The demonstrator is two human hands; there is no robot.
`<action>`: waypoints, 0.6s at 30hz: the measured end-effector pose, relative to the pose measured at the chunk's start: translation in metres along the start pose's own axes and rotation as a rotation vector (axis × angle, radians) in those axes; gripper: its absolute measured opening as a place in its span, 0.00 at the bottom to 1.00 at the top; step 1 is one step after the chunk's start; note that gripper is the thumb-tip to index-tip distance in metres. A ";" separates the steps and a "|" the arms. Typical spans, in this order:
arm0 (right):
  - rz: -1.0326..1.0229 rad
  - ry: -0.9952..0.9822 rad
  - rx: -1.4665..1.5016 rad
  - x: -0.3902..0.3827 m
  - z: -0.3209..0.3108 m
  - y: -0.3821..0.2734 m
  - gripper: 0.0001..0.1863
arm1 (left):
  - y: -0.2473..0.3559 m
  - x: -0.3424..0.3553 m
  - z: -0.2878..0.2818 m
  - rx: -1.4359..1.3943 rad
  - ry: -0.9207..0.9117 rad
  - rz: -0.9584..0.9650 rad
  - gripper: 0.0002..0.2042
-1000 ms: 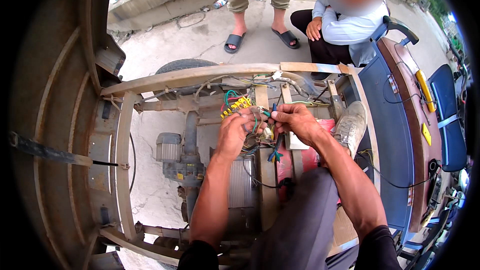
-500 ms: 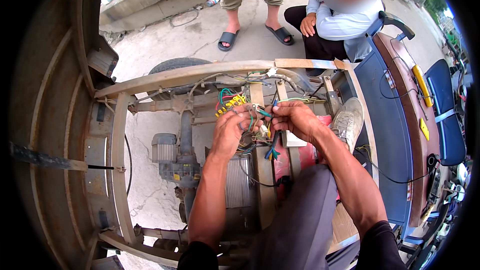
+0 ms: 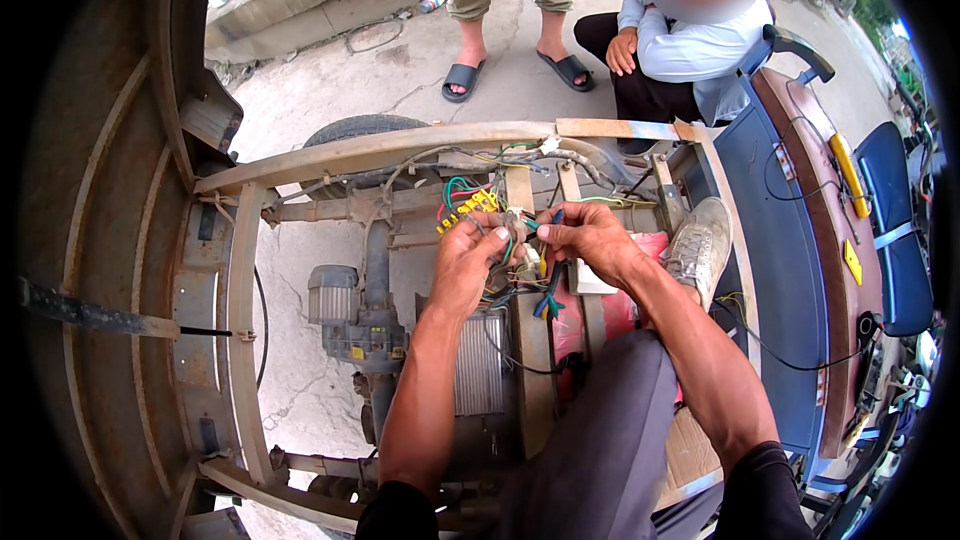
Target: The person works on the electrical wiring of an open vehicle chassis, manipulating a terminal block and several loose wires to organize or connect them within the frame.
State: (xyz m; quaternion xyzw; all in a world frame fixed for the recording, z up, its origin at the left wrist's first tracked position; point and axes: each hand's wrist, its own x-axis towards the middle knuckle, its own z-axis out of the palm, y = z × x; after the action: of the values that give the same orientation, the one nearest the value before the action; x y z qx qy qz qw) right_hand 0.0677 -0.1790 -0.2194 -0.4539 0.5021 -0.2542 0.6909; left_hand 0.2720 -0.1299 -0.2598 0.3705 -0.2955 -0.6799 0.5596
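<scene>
My left hand [image 3: 466, 262] pinches a thin green wire [image 3: 507, 248] above the frame's middle beam. Close beside it, my right hand [image 3: 590, 242] has thumb and forefinger closed on the end of a green wire [image 3: 531, 224]. Whether it is the same wire cannot be made out. A row of yellow connectors [image 3: 480, 204] with red and green leads sits just beyond my left fingers. Blue and green taped wire ends [image 3: 550, 306] hang below my right hand, and a white box [image 3: 596, 278] lies under its palm.
A rusty vehicle frame [image 3: 240, 310] surrounds the work, with a motor [image 3: 362, 342] and a finned metal box [image 3: 478, 365] inside. My shoe [image 3: 700, 245] rests on the right side. A blue and brown seat [image 3: 775, 240] stands farther right. One person stands beyond; another crouches [image 3: 690, 35].
Both hands stay close together at the wires, with the fingertips shifting slightly. The whole view has moved a little, so the scene sits slightly farther right.
</scene>
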 end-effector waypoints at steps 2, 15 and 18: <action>0.006 0.004 0.002 -0.001 0.000 -0.001 0.07 | 0.000 0.000 0.001 0.005 -0.003 -0.017 0.08; -0.052 0.026 -0.071 -0.002 0.009 -0.004 0.08 | 0.008 -0.003 0.010 -0.039 -0.012 -0.070 0.03; -0.112 0.029 -0.077 0.001 0.005 0.002 0.08 | 0.008 -0.003 0.012 -0.033 -0.004 -0.095 0.04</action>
State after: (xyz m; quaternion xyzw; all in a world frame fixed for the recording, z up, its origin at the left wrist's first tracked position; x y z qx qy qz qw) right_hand 0.0721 -0.1773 -0.2215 -0.5038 0.4953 -0.2795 0.6502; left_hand 0.2664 -0.1289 -0.2465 0.3736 -0.2673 -0.7111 0.5323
